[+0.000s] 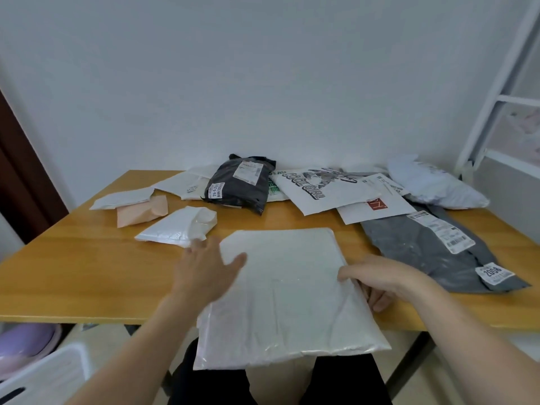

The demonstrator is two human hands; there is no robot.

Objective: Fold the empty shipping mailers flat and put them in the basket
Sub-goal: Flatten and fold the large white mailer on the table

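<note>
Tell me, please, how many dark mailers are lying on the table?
2. The black mailer lies at the back, near the wall; the grey mailer lies flat at the right side. More may be hidden under others.

Left front: bare table [73, 273], open passage.
Centre front: white mailer [292, 287] overhangs the edge.
Rear: black mailer [239, 185], printed mailer [315, 191] obstruct.
Right: grey mailer [423, 252] obstructs.

Single view, head-worn, wide-angle. Faces forward and down across the wooden table [87, 273] to the white wall [263, 83] behind it. Close range: left hand [204, 270] and right hand [377, 276] reach in from the bottom edge, with the white mailer [286, 287] near frame centre.
</note>
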